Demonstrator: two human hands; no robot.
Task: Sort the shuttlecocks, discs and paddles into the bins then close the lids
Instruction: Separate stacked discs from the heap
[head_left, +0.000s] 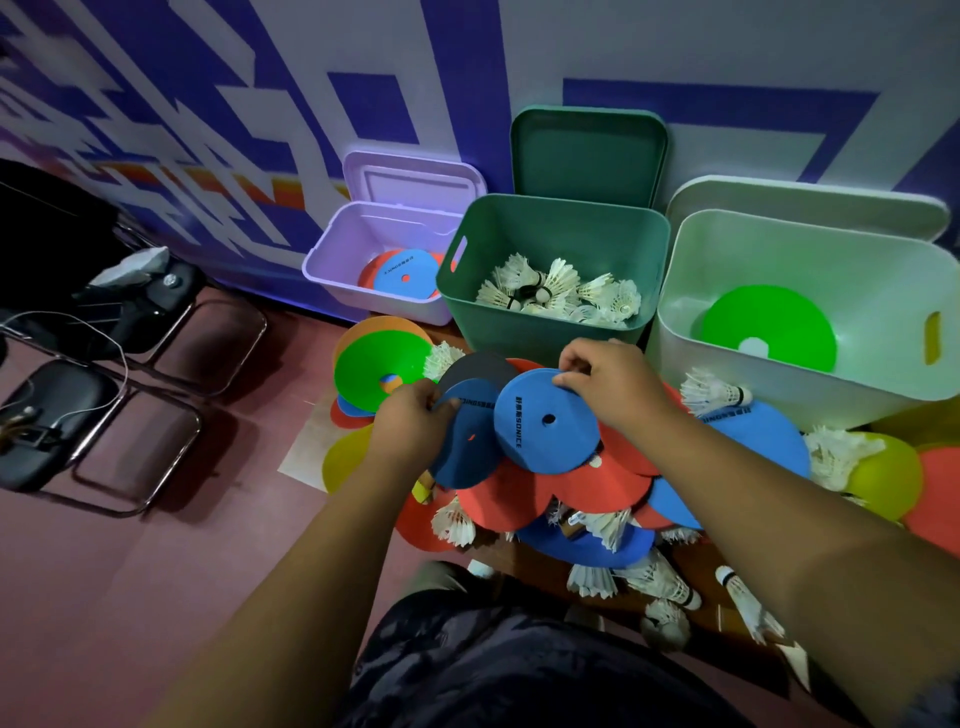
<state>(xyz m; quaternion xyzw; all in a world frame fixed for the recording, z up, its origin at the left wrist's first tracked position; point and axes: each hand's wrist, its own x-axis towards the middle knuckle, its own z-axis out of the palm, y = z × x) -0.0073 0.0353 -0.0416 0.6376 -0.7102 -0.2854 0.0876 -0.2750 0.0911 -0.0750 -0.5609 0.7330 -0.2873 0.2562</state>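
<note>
Left hand (413, 423): thumb and fingers pinch the rim of a dark blue disc (462, 452), held tilted above the pile.
Right hand (610, 382): fingers curled, pinching the upper rim of a lighter blue disc (545, 423) with black lettering. This disc overlaps the dark one.
Grey round piece (480, 369): sits behind both held discs. It is perhaps a paddle, but too much of it is hidden to tell.
Pile (511, 499): red, blue and yellow discs on the floor in front of the bins, mixed with loose shuttlecocks (665, 579).
Lilac bin (340, 244): lid up, stacked discs (405, 273) inside, blue over red.
Green bin (550, 228): lid up against the wall, binned shuttlecocks (558, 283) inside.
White bin (779, 254): lid up, one green disc (769, 322) inside.
</note>
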